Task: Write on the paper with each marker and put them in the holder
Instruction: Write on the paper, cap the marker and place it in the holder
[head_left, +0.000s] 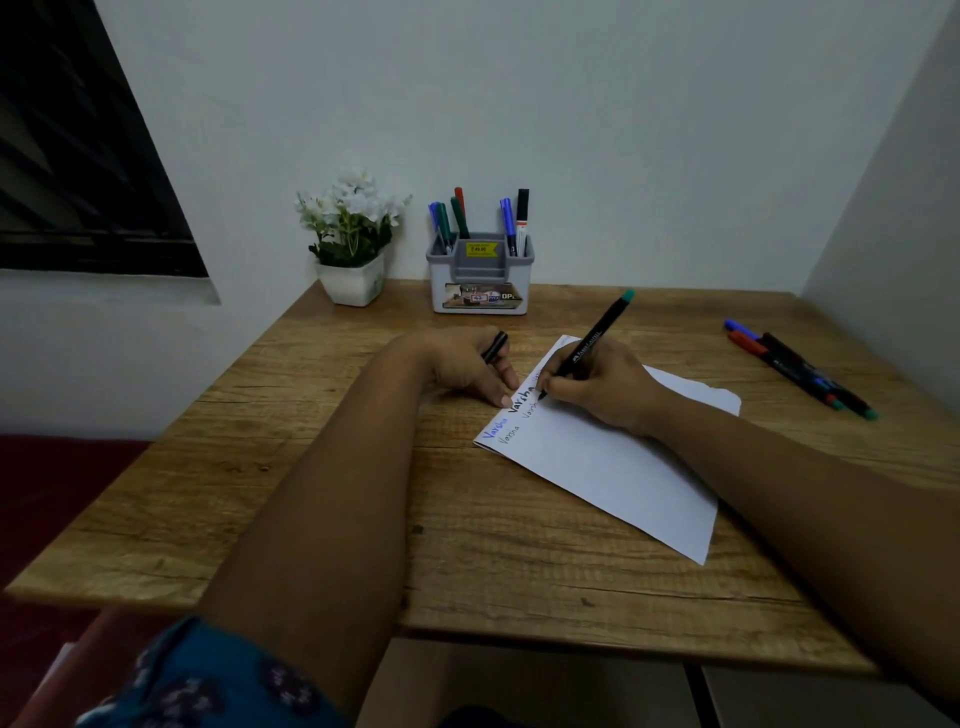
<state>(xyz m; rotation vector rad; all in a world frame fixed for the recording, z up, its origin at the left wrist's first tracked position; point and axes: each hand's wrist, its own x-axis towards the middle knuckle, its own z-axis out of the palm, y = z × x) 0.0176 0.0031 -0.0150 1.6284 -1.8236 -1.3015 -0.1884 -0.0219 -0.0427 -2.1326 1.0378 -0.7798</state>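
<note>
A white sheet of paper (608, 462) lies at an angle on the wooden table, with handwritten words in blue, black and green along its upper left edge. My right hand (597, 387) grips a black marker with a green end (592, 340), its tip touching the paper. My left hand (467, 366) rests beside the paper's edge and pinches a black marker cap (494, 347). A grey holder (480, 278) stands at the back against the wall with several markers upright in it. Several more markers (800, 366) lie on the table at the right.
A white pot of artificial white flowers (352, 244) stands left of the holder. Walls close in behind the table and on the right. A dark window is at the upper left. The table's front edge (571, 644) is near my body.
</note>
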